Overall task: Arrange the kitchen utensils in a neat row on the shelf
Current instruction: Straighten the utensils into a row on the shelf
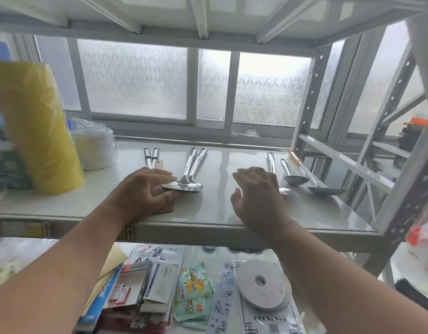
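On the white shelf (215, 213) steel utensils lie with handles pointing to the window. Two steel spatulas (187, 173) lie stacked in the middle; my left hand (147, 189) rests on the shelf with fingertips touching their blade. Behind that hand are two thin steel handles (151, 156) and a wooden handle (160, 163). My right hand (255, 191) hovers open over a spoon (288, 192), hiding most of it. Further right lie a second spoon (295, 179) and a long ladle (325, 189).
A yellow plastic-wrapped roll (37, 128) and a stack of wrapped white plates (96, 148) stand at the shelf's left. The perforated metal post (408, 189) bounds the right. The lower shelf holds packets, boxes and a tape roll (261, 283).
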Demonstrator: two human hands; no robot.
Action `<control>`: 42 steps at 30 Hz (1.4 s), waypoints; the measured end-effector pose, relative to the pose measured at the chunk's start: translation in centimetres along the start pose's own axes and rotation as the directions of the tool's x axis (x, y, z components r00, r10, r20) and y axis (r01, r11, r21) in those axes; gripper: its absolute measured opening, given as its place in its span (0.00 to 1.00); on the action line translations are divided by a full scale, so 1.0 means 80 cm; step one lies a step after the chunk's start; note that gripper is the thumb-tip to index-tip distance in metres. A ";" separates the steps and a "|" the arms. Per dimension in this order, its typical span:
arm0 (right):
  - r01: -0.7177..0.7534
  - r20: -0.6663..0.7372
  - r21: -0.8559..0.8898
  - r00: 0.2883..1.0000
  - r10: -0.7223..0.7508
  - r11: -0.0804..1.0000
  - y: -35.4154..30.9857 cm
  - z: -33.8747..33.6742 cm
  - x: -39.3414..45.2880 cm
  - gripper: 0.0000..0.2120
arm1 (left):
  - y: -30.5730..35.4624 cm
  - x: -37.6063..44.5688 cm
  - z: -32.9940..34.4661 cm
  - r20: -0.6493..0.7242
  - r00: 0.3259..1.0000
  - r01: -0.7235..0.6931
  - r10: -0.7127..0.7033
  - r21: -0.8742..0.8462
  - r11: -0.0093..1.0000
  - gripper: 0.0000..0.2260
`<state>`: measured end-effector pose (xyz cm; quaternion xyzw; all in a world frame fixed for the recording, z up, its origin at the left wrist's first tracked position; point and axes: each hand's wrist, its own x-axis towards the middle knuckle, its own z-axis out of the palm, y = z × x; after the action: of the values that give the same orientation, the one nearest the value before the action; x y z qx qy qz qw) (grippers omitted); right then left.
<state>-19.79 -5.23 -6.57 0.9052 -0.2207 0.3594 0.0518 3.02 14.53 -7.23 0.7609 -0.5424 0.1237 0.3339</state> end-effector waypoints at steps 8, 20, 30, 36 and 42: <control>0.127 0.383 0.238 0.899 -0.213 0.963 -0.112 0.021 0.052 0.18 | 0.000 0.000 -0.006 0.028 0.999 0.031 -0.032 0.036 0.999 0.23; 0.282 0.123 0.074 0.949 -0.289 0.957 -0.105 0.028 0.043 0.11 | -0.002 0.006 0.000 0.037 0.996 0.077 -0.079 0.051 0.996 0.30; 0.135 0.056 -0.013 0.989 -0.134 0.991 -0.074 0.017 0.040 0.10 | -0.008 0.011 0.003 0.116 0.990 0.069 -0.077 0.074 0.995 0.22; 0.104 -0.045 -0.064 0.993 -0.107 0.993 -0.053 0.004 0.027 0.16 | -0.008 0.011 0.004 0.111 0.991 0.064 -0.072 0.080 0.995 0.16; 0.070 0.012 -0.114 0.998 -0.069 0.991 -0.035 -0.005 0.012 0.17 | -0.006 0.009 0.004 0.058 0.996 0.069 -0.070 0.020 0.997 0.19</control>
<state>-18.17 -2.95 -5.42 0.9094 -0.2094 0.3404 0.1152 3.66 13.86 -7.28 0.7855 -0.5242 0.0945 0.3151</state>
